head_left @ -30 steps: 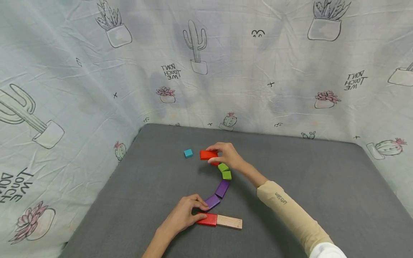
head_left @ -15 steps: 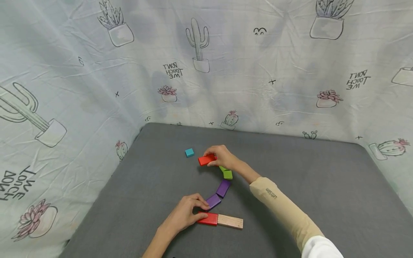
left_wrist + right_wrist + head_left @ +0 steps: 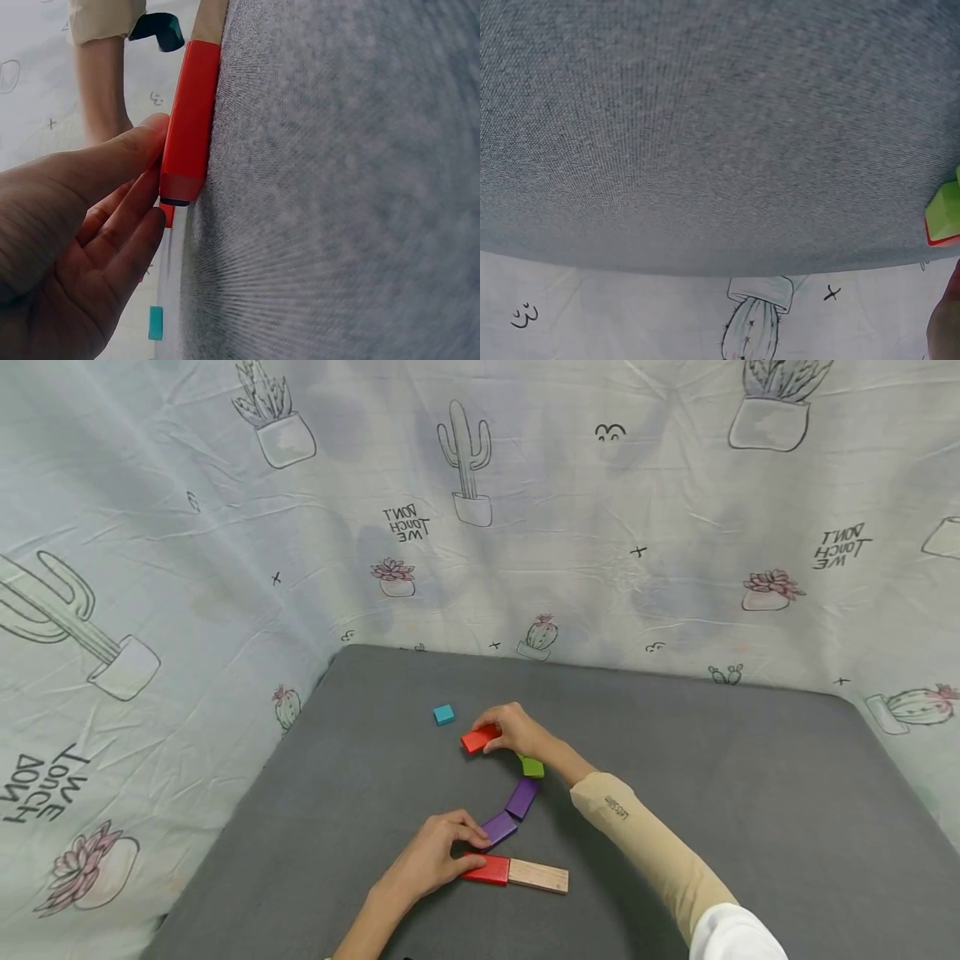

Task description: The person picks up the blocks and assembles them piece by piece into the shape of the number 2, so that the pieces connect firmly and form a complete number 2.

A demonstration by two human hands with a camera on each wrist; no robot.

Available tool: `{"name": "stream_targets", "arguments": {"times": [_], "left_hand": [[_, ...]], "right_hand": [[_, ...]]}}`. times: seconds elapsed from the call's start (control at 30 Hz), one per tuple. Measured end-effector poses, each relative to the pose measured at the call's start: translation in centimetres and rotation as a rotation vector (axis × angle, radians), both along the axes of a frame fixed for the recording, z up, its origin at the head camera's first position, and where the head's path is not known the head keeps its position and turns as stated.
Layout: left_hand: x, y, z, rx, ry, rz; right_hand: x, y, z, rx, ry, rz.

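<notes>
My right hand (image 3: 517, 731) pinches a red block (image 3: 480, 739) between thumb and fingers, low over the grey tabletop at the far end of a curved row. Beside its wrist the row continues with green blocks (image 3: 533, 767), partly covered by the hand. Two purple blocks (image 3: 522, 797) follow, nearer to me. My left hand (image 3: 431, 852) rests its fingertips at the end of the nearer purple block (image 3: 498, 829). Its thumb touches a second red block (image 3: 487, 870), whose long side fills much of the left wrist view. That red block lies end to end with a plain wooden block (image 3: 538, 877).
A small blue block (image 3: 444, 715) lies alone, left of and beyond my right hand. The grey cloth-like tabletop (image 3: 712, 793) stretches to both sides. A cactus-print curtain (image 3: 570, 527) hangs behind and along the sides.
My right hand has come down and slightly towards me with the red block, now tilted at the row's end and covering more of the green blocks. The left hand stays put.
</notes>
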State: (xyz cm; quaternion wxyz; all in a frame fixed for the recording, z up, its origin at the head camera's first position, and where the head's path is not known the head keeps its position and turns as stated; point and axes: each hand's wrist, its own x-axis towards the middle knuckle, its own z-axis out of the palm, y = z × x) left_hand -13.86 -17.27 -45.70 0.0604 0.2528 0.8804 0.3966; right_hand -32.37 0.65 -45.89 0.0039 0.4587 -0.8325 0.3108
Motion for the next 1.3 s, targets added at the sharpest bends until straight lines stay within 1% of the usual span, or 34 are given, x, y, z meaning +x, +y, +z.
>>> {"name": "stream_targets", "arguments": {"times": [0.2,0.43,0.87,0.97,1.1,1.3], "left_hand": [[-0.1,-0.1,0.0,0.003,-0.007,-0.004],[-0.1,-0.2,-0.1,0.002,-0.010,-0.005],[-0.3,-0.3,-0.3,0.015,-0.018,-0.001],[-0.3,-0.2,-0.3,0.016,-0.021,-0.001],[-0.3,-0.2,-0.4,0.021,-0.016,-0.007],[-0.4,-0.3,-0.2,0.029,-0.008,-0.011]], "right_hand": [[-0.4,-0.1,-0.2,-0.008,-0.040,-0.015],[-0.7,-0.5,-0.9,0.024,-0.032,-0.022],[-1.1,-0.1,-1.5,0.003,-0.082,-0.025],[-1.1,0.2,-1.4,0.022,-0.100,-0.022],[-1.1,0.8,-0.8,0.049,-0.119,-0.041],[-1.2,2.0,-0.2,0.083,-0.126,-0.065]]}}
